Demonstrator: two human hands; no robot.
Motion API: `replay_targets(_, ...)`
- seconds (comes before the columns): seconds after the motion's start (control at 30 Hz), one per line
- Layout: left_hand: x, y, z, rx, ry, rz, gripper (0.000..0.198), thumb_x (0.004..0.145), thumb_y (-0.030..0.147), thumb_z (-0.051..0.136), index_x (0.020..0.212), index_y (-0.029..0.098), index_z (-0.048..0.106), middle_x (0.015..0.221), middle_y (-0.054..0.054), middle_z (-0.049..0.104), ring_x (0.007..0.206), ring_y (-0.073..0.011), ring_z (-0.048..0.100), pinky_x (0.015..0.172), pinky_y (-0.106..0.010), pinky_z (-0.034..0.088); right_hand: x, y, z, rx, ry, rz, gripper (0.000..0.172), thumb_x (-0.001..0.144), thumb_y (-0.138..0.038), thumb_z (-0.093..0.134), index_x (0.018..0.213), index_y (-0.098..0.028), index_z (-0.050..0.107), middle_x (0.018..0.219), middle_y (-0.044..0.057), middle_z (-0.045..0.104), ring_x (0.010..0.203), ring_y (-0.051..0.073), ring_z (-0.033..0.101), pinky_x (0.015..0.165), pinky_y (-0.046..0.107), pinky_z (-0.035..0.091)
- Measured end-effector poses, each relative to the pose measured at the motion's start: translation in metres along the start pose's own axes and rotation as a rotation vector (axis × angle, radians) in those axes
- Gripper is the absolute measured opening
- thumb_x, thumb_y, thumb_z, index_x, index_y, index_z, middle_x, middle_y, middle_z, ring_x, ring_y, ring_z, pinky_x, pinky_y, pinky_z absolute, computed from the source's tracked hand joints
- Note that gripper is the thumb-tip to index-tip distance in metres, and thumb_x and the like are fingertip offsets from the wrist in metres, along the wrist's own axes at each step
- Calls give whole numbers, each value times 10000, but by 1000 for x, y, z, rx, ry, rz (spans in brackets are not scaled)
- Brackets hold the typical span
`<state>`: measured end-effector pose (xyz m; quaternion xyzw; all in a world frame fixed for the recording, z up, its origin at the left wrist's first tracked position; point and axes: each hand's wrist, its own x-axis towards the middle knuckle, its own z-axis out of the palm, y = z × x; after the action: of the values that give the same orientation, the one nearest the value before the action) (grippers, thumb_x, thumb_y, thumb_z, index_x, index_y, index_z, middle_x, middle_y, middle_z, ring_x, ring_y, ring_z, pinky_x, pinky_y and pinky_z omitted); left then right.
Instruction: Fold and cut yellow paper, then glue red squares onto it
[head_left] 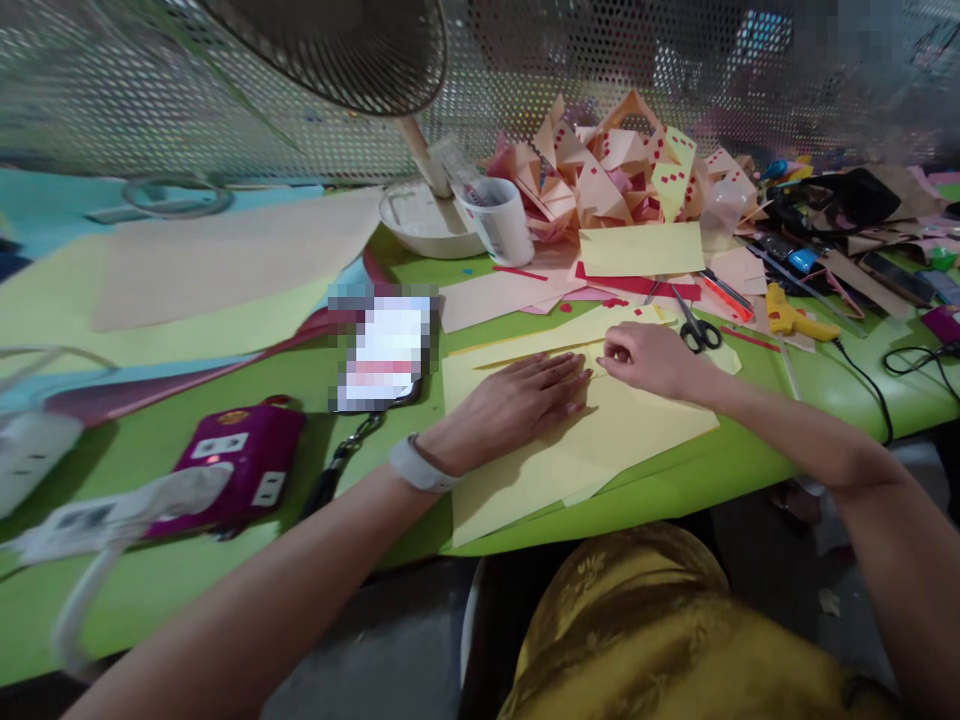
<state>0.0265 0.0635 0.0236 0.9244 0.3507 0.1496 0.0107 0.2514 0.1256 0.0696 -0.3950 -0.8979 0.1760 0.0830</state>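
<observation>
My left hand lay flat, fingers nearly straight, on the yellow paper (517, 485) without gripping it, while my right hand (649, 360) rested just beside those fingertips, its fingers curled in; whether they pinched anything, I could not tell. The smooth, thin, straight-edged sheet lay on the green table (675, 490) before me, its long axis running left to right, with black-handled scissors (700, 335) just beyond my right hand.

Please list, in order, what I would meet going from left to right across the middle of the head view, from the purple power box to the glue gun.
Purple power box, phone, left hand, right hand, yellow glue gun.
</observation>
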Motion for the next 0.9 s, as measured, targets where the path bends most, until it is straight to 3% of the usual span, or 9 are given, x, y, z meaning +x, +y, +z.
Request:
replay_targets(0.1,1,1,0,-1,-3,2,425,1050,372,358,1328,157,596,1425,-122,573,1366,-246,492,1147,-452,416,7,0,2,339,-188,279,218,894,-281,630,726,-142,622,606,18,657,511,104,595,514,223,456)
replay_targets(0.23,1,2,-2,-1,-13,-7,457,1047,412,351,1323,147,602,1432,-135,560,1370,-255,487,1143,-463,415,15,5,9,646,-357,428,257,870,-221,667,640,-142,581,500,4,620,424,91,582,447,193,490)
replay_targets(0.6,1,0,1,-7,-7,-2,484,1049,425,335,1319,129,607,1429,-151,559,1369,-262,488,1137,-473,416,17,-2,3,723,-411,476,245,852,-126,636,609,-111,608,482,26,641,410,92,587,423,178,493)
replay_targets(0.9,-4,-5,-10,36,-47,64,456,1057,413,312,1347,190,584,1399,-91,608,1354,-218,510,1148,-414,415,17,-2,-2,735,-445,473,244,856,-109,645,615,-107,611,535,38,679,475,94,646,458,156,515)
